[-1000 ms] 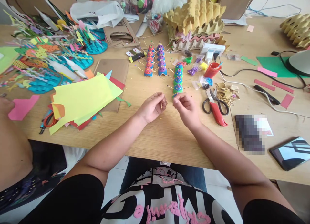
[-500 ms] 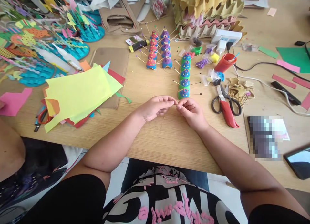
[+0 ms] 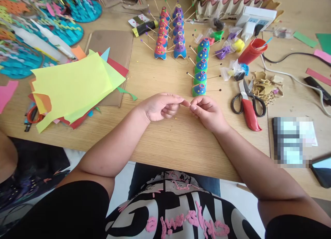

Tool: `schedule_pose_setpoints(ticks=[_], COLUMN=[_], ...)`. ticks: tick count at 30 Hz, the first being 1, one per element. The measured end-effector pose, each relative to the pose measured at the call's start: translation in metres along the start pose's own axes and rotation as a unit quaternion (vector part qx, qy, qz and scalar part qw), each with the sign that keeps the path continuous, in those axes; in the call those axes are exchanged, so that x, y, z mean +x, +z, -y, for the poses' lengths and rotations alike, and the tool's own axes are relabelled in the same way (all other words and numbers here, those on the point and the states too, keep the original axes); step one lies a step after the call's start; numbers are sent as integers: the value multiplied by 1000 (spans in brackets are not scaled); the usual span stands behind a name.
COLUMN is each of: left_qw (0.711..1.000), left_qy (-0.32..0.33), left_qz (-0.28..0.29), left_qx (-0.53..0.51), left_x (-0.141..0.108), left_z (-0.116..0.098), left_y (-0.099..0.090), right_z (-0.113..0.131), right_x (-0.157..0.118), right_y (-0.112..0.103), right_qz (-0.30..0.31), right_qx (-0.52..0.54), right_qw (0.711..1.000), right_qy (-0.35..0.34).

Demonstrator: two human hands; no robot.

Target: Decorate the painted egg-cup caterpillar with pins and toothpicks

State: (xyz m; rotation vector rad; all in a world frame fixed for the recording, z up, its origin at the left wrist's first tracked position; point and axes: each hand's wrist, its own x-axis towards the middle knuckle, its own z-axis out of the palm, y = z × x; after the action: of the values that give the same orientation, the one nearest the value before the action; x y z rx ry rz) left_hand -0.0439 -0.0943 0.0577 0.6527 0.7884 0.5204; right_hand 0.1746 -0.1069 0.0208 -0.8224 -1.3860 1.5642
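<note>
My left hand [image 3: 165, 107] is closed above the table, its index finger reaching to the tips of my right hand. Thumb and index finger are pinched together on my right hand [image 3: 207, 112]; anything between the fingertips is too small to make out. Just beyond them stands a blue and green egg-carton caterpillar [image 3: 200, 75] with small dots, rings and black-tipped sticks. Farther back are a red and blue egg-carton strip [image 3: 160, 42] and a purple and blue one [image 3: 179, 42], both with thin sticks poking out.
Scissors [image 3: 254, 99] and a red-handled tool [image 3: 250, 115] lie right, near torn carton scraps [image 3: 269, 84]. A red cup [image 3: 252, 51] and power strip [image 3: 258, 17] are behind. Yellow paper sheets [image 3: 74, 84] cover the left, near another person's arm [image 3: 6, 159].
The view has shifted, with the table's things higher in the picture. My hands still meet at the fingertips; the left index finger now points out straighter and the other left fingers are more curled.
</note>
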Motion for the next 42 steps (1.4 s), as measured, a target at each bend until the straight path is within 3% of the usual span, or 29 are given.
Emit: schedule_pose_setpoints(ticks=[20, 27, 35, 42], left_qw=[999, 999, 993, 991], left_qy=[-8, 20, 92, 81], left_qz=[-26, -19, -53, -58], left_qx=[45, 31, 54, 84], left_x=[-2, 0, -1, 0], left_z=[-4, -1, 1, 2], left_y=[0, 1, 10, 8], right_z=[-3, -2, -2, -3], right_x=[1, 1, 0, 0], right_y=[-3, -3, -3, -3], right_qz=[16, 7, -6, -4], right_qx=[4, 25, 43, 40], right_qw=[1000, 999, 998, 999], right_qy=[7, 20, 35, 30])
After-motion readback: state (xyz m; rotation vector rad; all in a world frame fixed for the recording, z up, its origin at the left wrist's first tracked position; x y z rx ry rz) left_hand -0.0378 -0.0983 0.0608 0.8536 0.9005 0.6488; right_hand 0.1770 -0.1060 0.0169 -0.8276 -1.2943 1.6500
